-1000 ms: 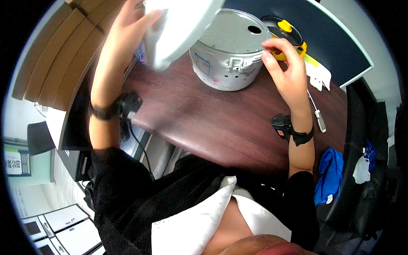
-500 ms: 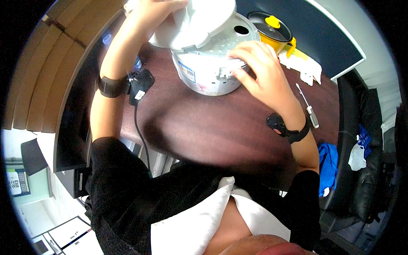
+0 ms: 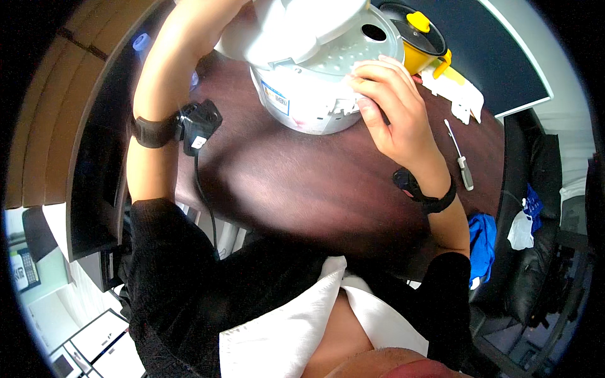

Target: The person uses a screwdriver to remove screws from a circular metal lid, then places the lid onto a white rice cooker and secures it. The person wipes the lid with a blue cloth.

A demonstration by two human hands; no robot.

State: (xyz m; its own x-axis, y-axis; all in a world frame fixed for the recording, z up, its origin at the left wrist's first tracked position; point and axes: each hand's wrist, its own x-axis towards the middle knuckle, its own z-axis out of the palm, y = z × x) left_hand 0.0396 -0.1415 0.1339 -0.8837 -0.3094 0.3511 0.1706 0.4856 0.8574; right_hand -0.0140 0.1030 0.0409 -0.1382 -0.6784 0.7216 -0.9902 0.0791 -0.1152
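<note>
A white round appliance, like a rice cooker (image 3: 312, 116), stands at the far side of the dark table. Its top is a grey dimpled plate (image 3: 343, 58) with a dark oval hole. Over the left part of that plate lies a tilted white lid piece (image 3: 296, 28). My left hand (image 3: 217, 25) is at the lid piece's left side, its fingers cut off by the upper edge of the view. On the cooker's front right rim, my right hand (image 3: 397, 104) rests with bent fingers over the edge and the thumb below, beside an exposed white latch part.
Behind the cooker stands a yellow pot (image 3: 416, 57) with a glass lid. White plastic parts (image 3: 454, 91) and a screwdriver (image 3: 463, 160) lie to the right. A blue-capped bottle (image 3: 142, 43) is at the left, and a cable (image 3: 200, 183) hangs from my left wrist device (image 3: 200, 126).
My left hand has moved up, with its fingers now out of view. In the picture the cooker, the lid piece and my right hand sit slightly further right; the view itself has shifted too.
</note>
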